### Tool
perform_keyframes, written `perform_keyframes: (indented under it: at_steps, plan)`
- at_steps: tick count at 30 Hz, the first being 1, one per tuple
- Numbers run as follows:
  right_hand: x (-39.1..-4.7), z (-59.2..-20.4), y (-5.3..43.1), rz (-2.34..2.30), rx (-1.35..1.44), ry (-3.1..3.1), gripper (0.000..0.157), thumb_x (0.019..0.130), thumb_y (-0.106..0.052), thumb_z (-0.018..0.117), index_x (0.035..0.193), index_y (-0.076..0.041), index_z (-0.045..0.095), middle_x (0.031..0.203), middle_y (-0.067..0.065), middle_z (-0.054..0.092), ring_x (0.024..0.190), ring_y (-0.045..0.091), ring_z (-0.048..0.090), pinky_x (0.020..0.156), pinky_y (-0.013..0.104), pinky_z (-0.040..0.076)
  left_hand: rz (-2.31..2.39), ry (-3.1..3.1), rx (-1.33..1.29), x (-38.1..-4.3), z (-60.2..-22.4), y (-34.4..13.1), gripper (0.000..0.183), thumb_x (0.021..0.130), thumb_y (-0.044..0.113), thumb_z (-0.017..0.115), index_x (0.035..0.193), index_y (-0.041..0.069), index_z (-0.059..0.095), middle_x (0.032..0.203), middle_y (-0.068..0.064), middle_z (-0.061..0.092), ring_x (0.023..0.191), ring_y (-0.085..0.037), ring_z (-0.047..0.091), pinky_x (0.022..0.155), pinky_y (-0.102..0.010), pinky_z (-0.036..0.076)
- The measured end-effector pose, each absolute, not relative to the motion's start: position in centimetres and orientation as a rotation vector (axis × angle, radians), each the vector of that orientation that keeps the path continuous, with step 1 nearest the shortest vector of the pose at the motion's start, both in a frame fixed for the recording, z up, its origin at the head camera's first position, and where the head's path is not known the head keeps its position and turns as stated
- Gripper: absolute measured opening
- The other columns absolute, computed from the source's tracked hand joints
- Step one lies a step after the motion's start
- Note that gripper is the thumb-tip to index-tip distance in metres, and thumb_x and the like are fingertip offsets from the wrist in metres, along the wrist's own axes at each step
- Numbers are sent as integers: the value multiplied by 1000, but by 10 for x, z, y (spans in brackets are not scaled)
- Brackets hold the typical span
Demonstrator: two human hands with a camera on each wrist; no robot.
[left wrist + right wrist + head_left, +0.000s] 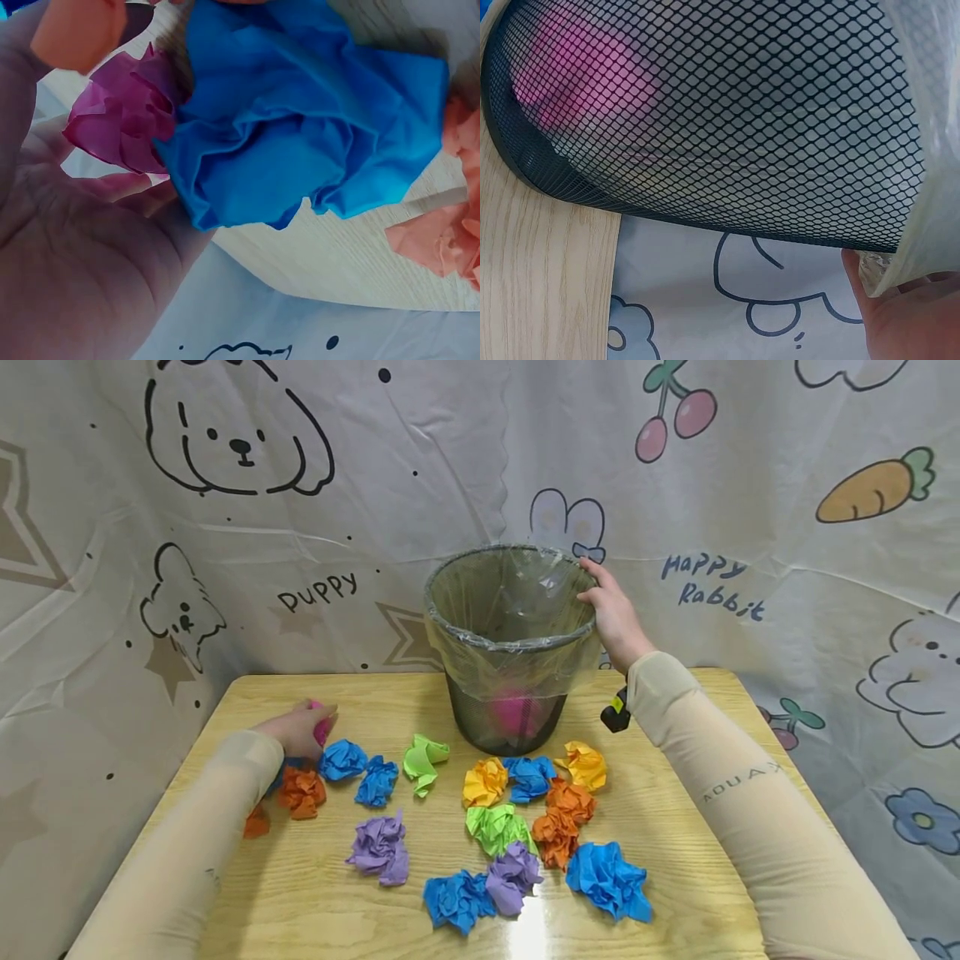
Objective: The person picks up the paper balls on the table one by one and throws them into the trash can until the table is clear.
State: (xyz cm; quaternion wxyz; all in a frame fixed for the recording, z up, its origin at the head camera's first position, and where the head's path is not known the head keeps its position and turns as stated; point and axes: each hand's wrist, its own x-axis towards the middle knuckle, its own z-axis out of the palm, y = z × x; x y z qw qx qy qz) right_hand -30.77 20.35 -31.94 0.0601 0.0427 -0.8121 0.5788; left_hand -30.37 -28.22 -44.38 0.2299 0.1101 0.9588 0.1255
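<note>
On the far left of the table, my left hand (296, 729) has its fingers around a crumpled pink paper ball (322, 724). The left wrist view shows that pink ball between thumb and fingers, with a blue paper ball (277, 127) close beside it, partly over the fingertips. My right hand (615, 614) grips the right rim of a black mesh wastebasket (465, 702) lined with a clear yellowish bag (517, 664). The basket stands upright near the table's back edge. Through its mesh shows something pink (585, 79) lying at the bottom.
Several crumpled paper balls lie across the table (300, 902): blue (609, 881), orange (302, 792), yellow (485, 782), green (498, 829) and purple (380, 849). A patterned cloth (360, 510) hangs behind and around the table.
</note>
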Motion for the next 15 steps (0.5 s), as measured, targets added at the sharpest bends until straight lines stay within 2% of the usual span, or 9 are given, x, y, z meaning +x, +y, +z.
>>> perform_keyframes:
  at_steps: [3, 8, 15]
  plan:
    - [-308, -319, 203, 1750, 135, -2460, 63, 103, -13, 36, 165, -24, 26, 170, -8, 13, 155, 16, 8, 124, 44, 8, 333, 2643, 311, -304, -445, -282, 91, 78, 6, 76, 157, -3, 32, 152, -45, 15, 127, -58, 39, 103, -70, 39]
    - [-308, -319, 203, 1758, 147, -2456, 63, 103, -13, 36, 165, -24, 26, 171, -7, 13, 155, 15, 8, 124, 43, 9, 300, 2653, 338, -303, -446, -281, 82, 80, 6, 74, 154, -2, 39, 153, -46, 17, 131, -60, 36, 102, -71, 39]
    - [-307, -319, 204, 1763, 148, -2455, 63, 103, -13, 36, 165, -24, 26, 171, -7, 13, 155, 16, 7, 124, 43, 8, 241, 2715, 461, -302, -449, -280, 69, 82, 6, 73, 146, -5, 51, 144, -42, 40, 128, -55, 46, 105, -65, 39]
